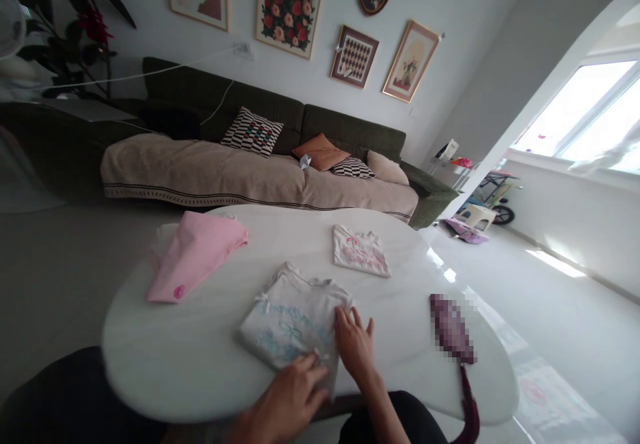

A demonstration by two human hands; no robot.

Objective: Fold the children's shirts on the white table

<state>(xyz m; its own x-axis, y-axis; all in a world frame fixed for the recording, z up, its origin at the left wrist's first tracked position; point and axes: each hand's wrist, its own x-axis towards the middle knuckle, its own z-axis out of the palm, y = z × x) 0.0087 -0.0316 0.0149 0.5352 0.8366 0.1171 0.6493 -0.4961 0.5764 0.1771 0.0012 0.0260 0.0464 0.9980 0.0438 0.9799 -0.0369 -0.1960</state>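
A white T-shirt (295, 317) with light blue lettering and a bow print lies folded on the table in front of me. My right hand (354, 344) rests on its right edge, fingers spread and flat. At the lower edge of the shirt is my left hand (295, 391), slightly blurred, with its fingers stretched over the cloth. Farther back lies a smaller folded white shirt (361, 251) with pink print. A pink garment (197, 257) is heaped at the left, partly over some white cloth (165, 236).
The white oval table (165, 357) has a rounded edge close to my knees. A pixelated purple item (453, 327) with a dark strap lies at its right. Behind stands a long green sofa (350, 124) with a beige cover and several cushions.
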